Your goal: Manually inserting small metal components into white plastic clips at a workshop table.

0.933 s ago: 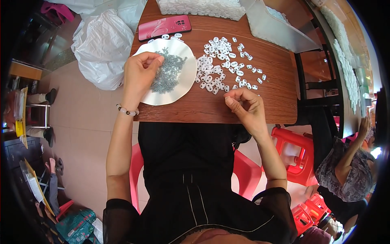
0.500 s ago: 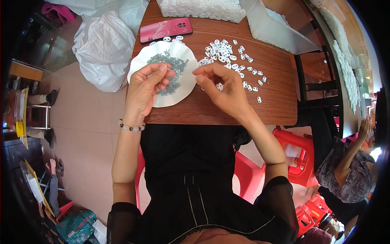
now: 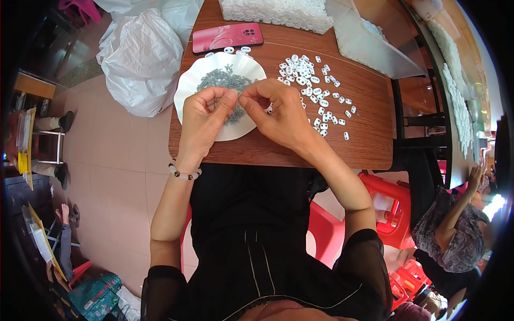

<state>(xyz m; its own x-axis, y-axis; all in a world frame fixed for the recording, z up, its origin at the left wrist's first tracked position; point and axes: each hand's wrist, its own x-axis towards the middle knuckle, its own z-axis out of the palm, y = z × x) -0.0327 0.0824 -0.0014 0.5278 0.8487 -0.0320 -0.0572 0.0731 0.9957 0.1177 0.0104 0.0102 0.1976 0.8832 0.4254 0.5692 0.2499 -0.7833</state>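
My left hand is closed in a pinch above the near part of a white wavy-rimmed plate. My right hand pinches too, its fingertips close against those of the left. What the fingers hold is too small and covered to make out. Beneath and behind them, the plate carries a heap of small grey screw-like pieces. Right of the plate, many small white plastic pieces with two holes lie scattered, some partly behind my right hand.
A pink phone lies beyond the plate on the brown wooden table. At the far edge stands a container of white pieces. A white sack is left of the table. Red stools and another person are at right.
My right hand has moved left, bringing its fingertips to those of my left hand. The left hand has shifted slightly right. The whole view has moved a little.
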